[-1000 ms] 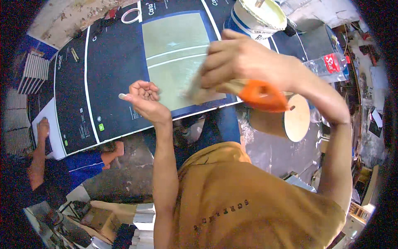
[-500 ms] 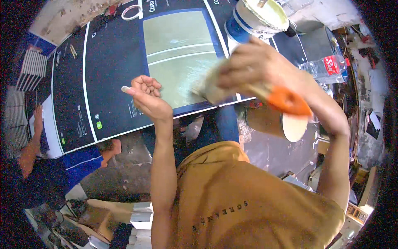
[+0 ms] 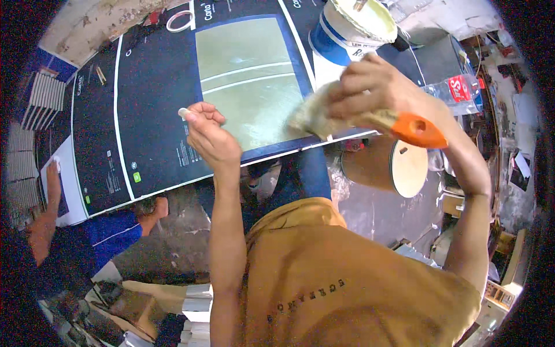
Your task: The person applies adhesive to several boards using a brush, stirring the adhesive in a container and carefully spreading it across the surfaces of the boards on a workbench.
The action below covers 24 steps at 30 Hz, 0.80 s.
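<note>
To your right you have a clear plastic bottle (image 3: 461,91) with a red label, and nearer you a brown cylindrical drum (image 3: 373,165) with a pale round end. Ahead lies a roll of tape (image 3: 171,26); farther left, thin sticks (image 3: 101,75), a stack of boards (image 3: 43,101) and a co-worker (image 3: 72,246) in blue shorts (image 3: 121,239).

- A mustard-brown shirt (image 3: 370,254), loose, with soft darker folds and a brighter orange patch at its hem.
- Small dark lettering (image 3: 306,301), spaced out in one slanting row across the shirt's front.
- A short right sleeve (image 3: 462,294) at the shirt's side, ending above the elbow.
- Blue trousers (image 3: 315,173), denim by the look, just past the shirt's hem.
- Left hand (image 3: 214,136) and right hand (image 3: 381,89), beyond the shirt, both bare.
</note>
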Each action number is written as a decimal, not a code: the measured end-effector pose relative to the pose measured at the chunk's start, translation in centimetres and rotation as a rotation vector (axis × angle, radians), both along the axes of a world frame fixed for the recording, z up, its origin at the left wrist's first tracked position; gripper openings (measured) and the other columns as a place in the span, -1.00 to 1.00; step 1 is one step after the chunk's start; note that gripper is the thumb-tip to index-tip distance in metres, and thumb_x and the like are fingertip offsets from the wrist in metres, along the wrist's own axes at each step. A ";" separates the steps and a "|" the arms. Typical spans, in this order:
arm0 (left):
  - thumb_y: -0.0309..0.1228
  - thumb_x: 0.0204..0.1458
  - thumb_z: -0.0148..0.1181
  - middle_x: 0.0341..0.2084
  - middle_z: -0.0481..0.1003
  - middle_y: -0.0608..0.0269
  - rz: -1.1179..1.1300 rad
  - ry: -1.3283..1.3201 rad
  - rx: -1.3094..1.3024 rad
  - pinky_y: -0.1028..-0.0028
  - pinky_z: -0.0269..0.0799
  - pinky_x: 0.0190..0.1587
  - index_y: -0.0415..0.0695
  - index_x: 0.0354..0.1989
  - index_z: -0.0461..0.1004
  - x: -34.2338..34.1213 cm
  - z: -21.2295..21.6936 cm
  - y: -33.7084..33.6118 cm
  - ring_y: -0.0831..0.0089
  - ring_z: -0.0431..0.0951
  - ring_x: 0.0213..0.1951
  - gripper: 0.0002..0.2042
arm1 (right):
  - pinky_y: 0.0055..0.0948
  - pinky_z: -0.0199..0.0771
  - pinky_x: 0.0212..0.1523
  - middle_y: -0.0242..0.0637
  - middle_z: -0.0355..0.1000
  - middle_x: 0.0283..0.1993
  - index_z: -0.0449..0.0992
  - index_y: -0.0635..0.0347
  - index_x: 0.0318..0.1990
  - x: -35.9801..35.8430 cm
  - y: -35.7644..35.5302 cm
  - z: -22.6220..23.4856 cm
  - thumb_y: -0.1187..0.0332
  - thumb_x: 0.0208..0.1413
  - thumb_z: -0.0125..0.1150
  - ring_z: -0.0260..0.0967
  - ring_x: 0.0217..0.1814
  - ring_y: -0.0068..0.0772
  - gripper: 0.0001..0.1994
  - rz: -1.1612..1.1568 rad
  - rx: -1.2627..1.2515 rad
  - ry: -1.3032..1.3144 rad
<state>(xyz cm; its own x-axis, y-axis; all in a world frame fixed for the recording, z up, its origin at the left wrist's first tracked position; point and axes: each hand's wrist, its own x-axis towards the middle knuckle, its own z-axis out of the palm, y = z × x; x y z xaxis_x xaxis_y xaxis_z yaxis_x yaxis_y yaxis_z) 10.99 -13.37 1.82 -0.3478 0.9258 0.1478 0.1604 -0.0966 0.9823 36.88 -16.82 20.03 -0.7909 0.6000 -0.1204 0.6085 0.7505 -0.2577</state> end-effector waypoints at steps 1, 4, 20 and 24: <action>-0.07 0.40 -0.50 -0.65 0.35 0.15 -0.011 0.019 0.009 0.22 0.28 -0.37 -0.24 -0.41 0.39 -0.1 0.0 -0.1 0.22 0.38 -0.53 -0.42 | -0.24 0.19 0.00 -0.41 0.52 -0.03 0.63 0.04 -0.16 -0.8 0.6 -0.7 0.14 -0.06 0.23 0.37 -0.03 -0.38 -0.68 0.009 0.074 0.078; -0.09 0.40 -0.49 -0.64 0.34 0.14 -0.017 0.108 0.015 0.21 0.27 -0.37 -0.24 -0.41 0.38 -0.3 0.1 -0.2 0.20 0.38 -0.53 -0.43 | -0.24 0.19 0.01 -0.40 0.52 -0.02 0.63 0.04 -0.16 -2.2 1.2 -1.8 0.13 -0.03 0.22 0.37 -0.02 -0.36 -0.69 0.034 -0.046 -0.049; 0.05 0.38 -0.48 -0.64 0.36 0.22 -0.029 0.095 0.001 0.34 0.28 -0.40 -0.21 -0.38 0.40 -0.2 0.5 -0.5 0.35 0.38 -0.54 -0.38 | -0.25 0.48 -0.33 -0.13 0.58 -0.35 0.66 0.20 -0.24 2.0 18.2 -8.5 0.29 0.09 0.25 0.50 -0.34 -0.15 -0.80 -0.135 0.185 0.389; 0.09 0.38 -0.51 -0.65 0.37 0.20 -0.027 0.152 0.000 0.33 0.30 -0.39 -0.22 -0.38 0.42 -0.2 1.2 -0.8 0.36 0.38 -0.54 -0.33 | -0.28 0.53 -0.24 -0.12 0.56 -0.37 0.65 0.21 -0.22 1.4 24.7 -5.5 0.33 0.06 0.27 0.52 -0.31 -0.20 -0.81 -0.406 0.294 0.248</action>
<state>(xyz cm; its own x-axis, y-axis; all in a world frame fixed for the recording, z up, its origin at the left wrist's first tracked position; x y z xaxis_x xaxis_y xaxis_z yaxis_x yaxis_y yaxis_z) 10.81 -14.12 3.06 -0.2965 0.9345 0.1972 0.3047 -0.1031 0.9468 38.24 7.84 14.54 -0.4729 0.8425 0.2579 0.8115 0.5305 -0.2450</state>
